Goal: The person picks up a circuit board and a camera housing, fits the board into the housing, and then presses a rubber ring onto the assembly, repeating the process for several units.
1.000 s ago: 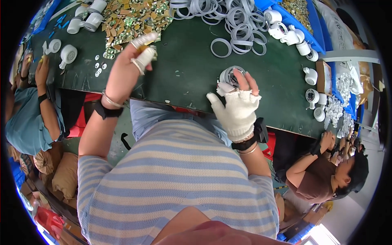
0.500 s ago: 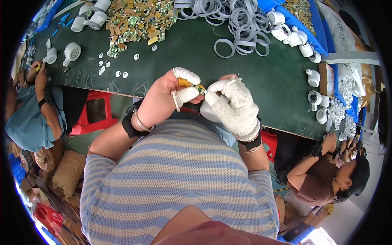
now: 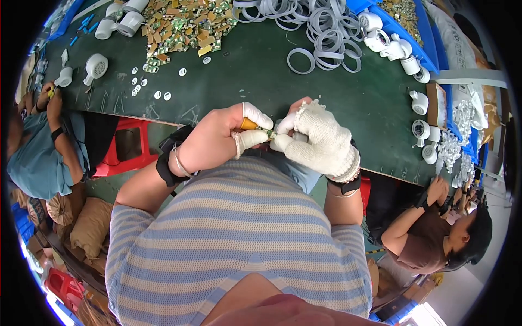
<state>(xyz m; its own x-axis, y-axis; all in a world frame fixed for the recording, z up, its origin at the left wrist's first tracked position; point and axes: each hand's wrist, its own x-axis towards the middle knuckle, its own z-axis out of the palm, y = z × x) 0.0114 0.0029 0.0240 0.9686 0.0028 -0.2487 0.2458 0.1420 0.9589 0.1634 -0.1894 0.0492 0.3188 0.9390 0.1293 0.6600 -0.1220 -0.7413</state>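
Both of my hands meet in front of my chest at the table's near edge. My left hand (image 3: 217,136), with white finger covers on the thumb and a finger, pinches an orange-yellow rounded piece (image 3: 248,124). A small green circuit board (image 3: 268,132) shows at that piece's right end, between the fingertips. My right hand (image 3: 315,138), in a white knitted glove with some fingertips bare, is closed with thumb and fingers against the board's right end. Whatever else lies inside its grip is hidden by the glove.
The dark green table (image 3: 228,81) carries a heap of small circuit boards (image 3: 185,27), grey rings (image 3: 329,41) and small white discs (image 3: 158,95). White plastic housings (image 3: 97,68) stand at both sides. Blue bins (image 3: 429,38) edge the right. Co-workers sit left and right (image 3: 429,233).
Both hands have come slightly down toward my body, the right also shifting a little right. The white rounded thing seen beneath the right hand before is now mostly hidden.
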